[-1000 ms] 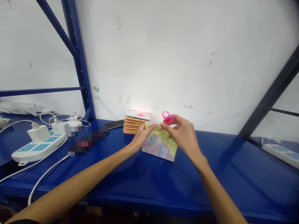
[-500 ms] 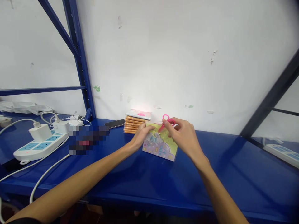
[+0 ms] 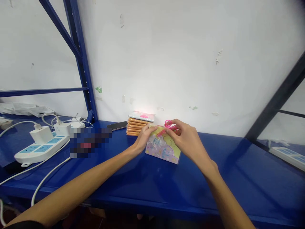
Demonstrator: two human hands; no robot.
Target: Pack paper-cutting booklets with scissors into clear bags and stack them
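Note:
A square packet with a yellow and purple cartoon print lies in a clear wrapper on the blue table. My left hand grips its upper left edge, thumb on top. My right hand is closed on a pair of small pink scissors by the handles. The scissors' tip points down and left, over the upper part of the packet; whether it touches the wrapper I cannot tell. Just behind my left hand stands a stack of orange-edged packets, topped by a pale packet with a pink mark.
A black phone lies left of the stack. Further left are a white power strip with chargers, loose white cables and a blurred-out dark item. Blue rack posts rise before the white wall.
My right hand has tipped the scissors lower and to the left, bringing their tip further over the packet. My left hand and the packet have stayed almost still.

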